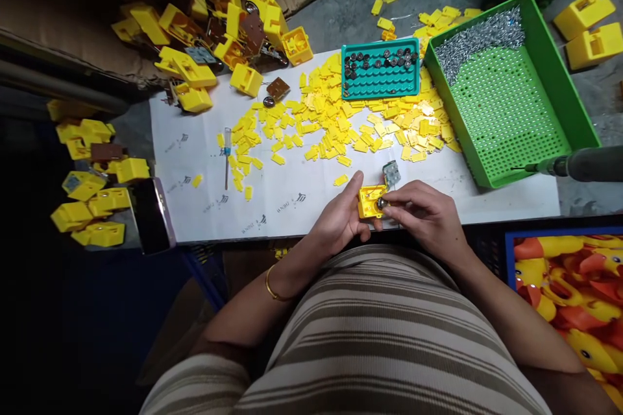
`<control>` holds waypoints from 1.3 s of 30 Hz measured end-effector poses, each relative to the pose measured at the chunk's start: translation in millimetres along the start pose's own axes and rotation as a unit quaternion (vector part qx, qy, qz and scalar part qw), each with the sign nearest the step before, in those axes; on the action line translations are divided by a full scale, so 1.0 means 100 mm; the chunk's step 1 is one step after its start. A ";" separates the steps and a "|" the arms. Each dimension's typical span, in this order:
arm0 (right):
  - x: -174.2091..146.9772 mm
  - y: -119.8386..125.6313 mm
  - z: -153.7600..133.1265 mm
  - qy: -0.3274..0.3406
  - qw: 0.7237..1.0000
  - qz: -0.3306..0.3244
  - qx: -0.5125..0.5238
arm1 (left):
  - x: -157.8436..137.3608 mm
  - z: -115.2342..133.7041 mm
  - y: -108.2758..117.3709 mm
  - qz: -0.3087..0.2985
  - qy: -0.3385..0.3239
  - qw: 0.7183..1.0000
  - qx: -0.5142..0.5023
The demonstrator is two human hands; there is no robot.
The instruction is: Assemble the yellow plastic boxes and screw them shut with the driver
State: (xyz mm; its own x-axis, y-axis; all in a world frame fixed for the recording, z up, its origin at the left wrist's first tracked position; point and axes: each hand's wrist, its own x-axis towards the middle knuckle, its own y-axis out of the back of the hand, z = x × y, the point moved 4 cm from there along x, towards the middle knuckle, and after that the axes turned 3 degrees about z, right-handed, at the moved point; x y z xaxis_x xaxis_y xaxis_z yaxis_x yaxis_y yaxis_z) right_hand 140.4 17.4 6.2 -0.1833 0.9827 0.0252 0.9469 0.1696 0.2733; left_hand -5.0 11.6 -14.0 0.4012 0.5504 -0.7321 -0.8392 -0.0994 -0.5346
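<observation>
My left hand (339, 219) is closed around a yellow plastic housing (368, 196), its open side facing up, near the front edge of the table. Over the housing's right side, my right hand (429, 213) pinches a small round dark metal part (381, 203), perhaps a little speaker. It sits at or just inside the housing; I cannot tell whether it is seated. Just beyond the housing, a grey circuit piece (391, 173) stands out, seemingly joined by thin wires. A loose yellow flat cover (341, 179) lies close to my left thumb.
A teal tray (380, 94) holds round dark parts behind the hands, among many yellow covers (331, 123). Right stands a green perforated basket (511, 104) with screws, beside an electric screwdriver (584, 164). Left are a screwdriver (227, 155), a phone (150, 215) and piled yellow housings (195, 71).
</observation>
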 end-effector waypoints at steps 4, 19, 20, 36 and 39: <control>0.02 0.04 -0.02 0.024 0.998 -0.027 -0.053 | -0.01 0.02 0.00 -0.049 -0.006 0.998 -0.025; 0.21 0.26 -0.19 0.013 0.998 0.003 -0.062 | 0.01 0.06 0.03 0.008 -0.050 0.998 0.035; 0.23 0.28 -0.19 -0.001 0.998 0.027 -0.056 | 0.01 0.06 0.03 0.005 -0.031 0.999 0.029; 0.67 0.39 0.00 -0.064 0.989 -0.011 -0.135 | 0.03 0.07 -0.01 -0.171 0.000 0.980 -0.107; 0.64 0.39 -0.02 -0.087 0.991 -0.061 -0.085 | 0.04 0.11 0.02 -0.150 -0.010 0.984 -0.095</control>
State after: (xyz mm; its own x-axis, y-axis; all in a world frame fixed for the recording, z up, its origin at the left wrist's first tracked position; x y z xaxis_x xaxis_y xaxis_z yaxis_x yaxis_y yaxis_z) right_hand 164.8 86.3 20.3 -0.2310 0.9560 -0.1809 0.8591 0.2876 0.4232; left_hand -8.8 23.2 -13.2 0.6122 0.5941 -0.5218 -0.5992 -0.0820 -0.7964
